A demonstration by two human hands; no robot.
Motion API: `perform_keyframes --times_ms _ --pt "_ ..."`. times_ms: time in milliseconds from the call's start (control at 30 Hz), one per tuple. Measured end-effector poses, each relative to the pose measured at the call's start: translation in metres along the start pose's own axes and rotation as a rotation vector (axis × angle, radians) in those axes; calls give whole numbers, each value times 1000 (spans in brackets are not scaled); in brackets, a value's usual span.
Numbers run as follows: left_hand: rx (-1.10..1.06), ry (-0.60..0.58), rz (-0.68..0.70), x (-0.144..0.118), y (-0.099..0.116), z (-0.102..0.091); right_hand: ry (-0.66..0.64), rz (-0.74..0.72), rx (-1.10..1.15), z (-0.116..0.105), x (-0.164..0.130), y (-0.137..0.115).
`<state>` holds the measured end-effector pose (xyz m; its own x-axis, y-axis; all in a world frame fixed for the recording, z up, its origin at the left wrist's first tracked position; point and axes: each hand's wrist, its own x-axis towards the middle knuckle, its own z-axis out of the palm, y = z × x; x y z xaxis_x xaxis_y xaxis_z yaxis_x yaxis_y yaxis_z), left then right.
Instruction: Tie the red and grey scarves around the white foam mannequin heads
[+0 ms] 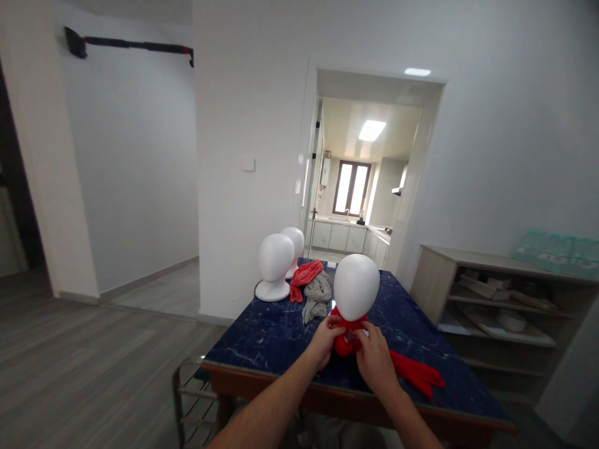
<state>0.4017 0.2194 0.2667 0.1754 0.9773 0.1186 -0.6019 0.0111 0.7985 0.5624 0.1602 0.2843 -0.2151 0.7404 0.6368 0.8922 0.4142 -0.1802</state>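
A white mannequin head [357, 285] stands near the front of the table, with a red scarf [345, 346] around its neck. My left hand [326, 340] grips the scarf at the left of the neck, fingers closed on the fabric. On the other side, my right hand [374, 352] pinches the scarf close to the left fingertips. One end of the red scarf trails across the tabletop to the right, beyond my right wrist. Folds under my fingers are partly hidden.
Two more white mannequin heads, the nearer one [275, 259] in front, stand at the table's left. Beside them lie a coral scarf [305, 279] and a grey scarf [318, 293]. The blue marble-patterned table [253, 340] has a metal rack below left. Shelves [505, 299] stand right.
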Motion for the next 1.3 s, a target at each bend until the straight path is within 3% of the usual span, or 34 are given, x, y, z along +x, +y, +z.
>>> perform_keyframes --times_ms 133,300,467,633,800,1033,1200,1300 --pt "-47 -3 -23 -4 4 2 -6 5 77 9 -14 -19" --pt "-71 -44 -45 -5 5 1 58 60 231 21 -17 -23" --pt "-55 -33 -45 -6 5 0 137 100 486 4 -22 -29" --pt "-49 -37 -58 -6 7 1 19 334 789 -22 -29 -25" --pt "-53 -38 -52 -7 7 1 -5 550 966 -43 -27 -6" --pt "-45 -45 -37 -8 7 3 -289 776 1259 -77 -26 10" --pt "-3 -36 4 -4 5 1 -446 827 1333 -101 -20 26" --pt "219 89 136 2 5 -1 -486 850 1398 -114 -13 34"
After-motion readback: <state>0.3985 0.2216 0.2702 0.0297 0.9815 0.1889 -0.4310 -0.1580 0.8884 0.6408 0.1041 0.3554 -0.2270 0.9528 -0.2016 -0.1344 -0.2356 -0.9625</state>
